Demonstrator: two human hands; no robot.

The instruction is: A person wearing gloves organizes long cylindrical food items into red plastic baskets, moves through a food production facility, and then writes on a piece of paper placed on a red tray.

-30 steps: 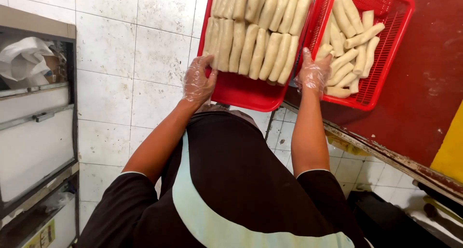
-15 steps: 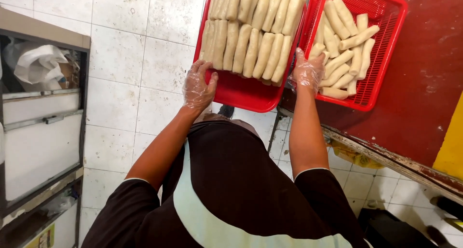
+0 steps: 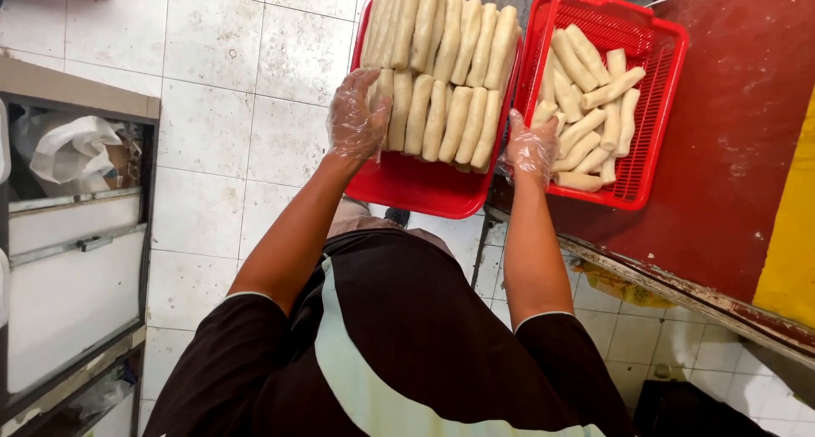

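Red tray (image 3: 424, 191), pale beige rolls (image 3: 441, 106), red basket (image 3: 654, 106).

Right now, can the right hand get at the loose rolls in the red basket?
Probably yes: the right hand sits at the red basket edge, beside the loose rolls; the basket is open-topped and nothing covers them.

Clear gloves, dark short-sleeved shirt (image 3: 399, 335)

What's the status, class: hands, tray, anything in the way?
Left hand gloved, on the rolls at the red tray's left edge. Right hand gloved, at its right edge. Red basket of rolls close alongside.
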